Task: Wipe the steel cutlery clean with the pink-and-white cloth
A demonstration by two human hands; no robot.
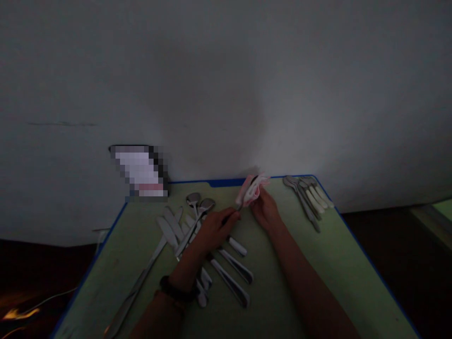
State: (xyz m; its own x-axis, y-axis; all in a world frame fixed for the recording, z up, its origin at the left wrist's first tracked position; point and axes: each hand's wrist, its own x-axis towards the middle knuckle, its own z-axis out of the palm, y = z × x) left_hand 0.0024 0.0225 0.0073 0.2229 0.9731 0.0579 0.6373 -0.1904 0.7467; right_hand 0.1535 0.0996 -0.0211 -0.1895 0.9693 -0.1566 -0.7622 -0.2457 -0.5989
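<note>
My left hand point(216, 228) is closed around the handle of a metal piece of cutlery point(240, 206), held above the table. Its far end goes into a pink and white cloth point(253, 189), so I cannot tell its kind for certain. My right hand point(265, 210) is closed on that cloth, folded about the cutlery. Below my left hand and wrist lie loose table knives point(169, 230) and large spoons point(193, 199), overlapping with handles fanned toward me. My left forearm hides part of this pile.
Several spoons and other cutlery, some with cream handles point(314, 197), are grouped at the table's back right. A blurred-out device point(137, 169) leans on the wall point(226, 94) at the back left. The green table point(303, 282) has a blue edge.
</note>
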